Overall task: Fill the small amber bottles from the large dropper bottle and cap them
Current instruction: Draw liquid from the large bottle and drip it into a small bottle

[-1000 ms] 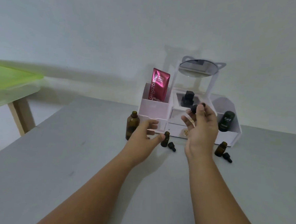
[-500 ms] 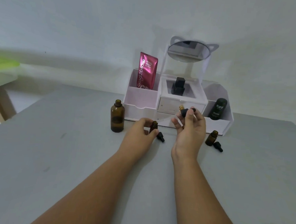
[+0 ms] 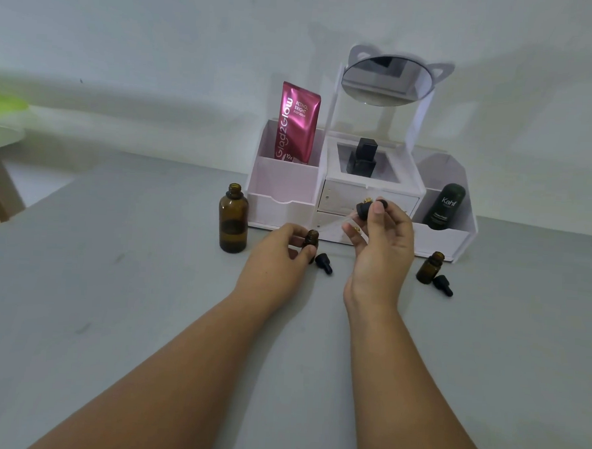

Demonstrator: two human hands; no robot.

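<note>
**Spotter:** What have you got?

**Operator:** My left hand pinches a small amber bottle near its neck. It stands on the grey table, just in front of the white organiser. My right hand grips the dropper by its black bulb, glass tube slanting down towards that open mouth.

**Spotter:** Risks?

**Operator:** Narrow mouth, slanted tube. I reckon a miss drips onto the table, and a nudge could tip the bottle. The large dropper bottle stands uncapped to the left, where my forearm could knock it.

**Spotter:** Count?

**Operator:** One large bottle and one dropper. Two small bottles, the second one open on the right. Two loose caps, one beside the held bottle and one beside the other.
</note>
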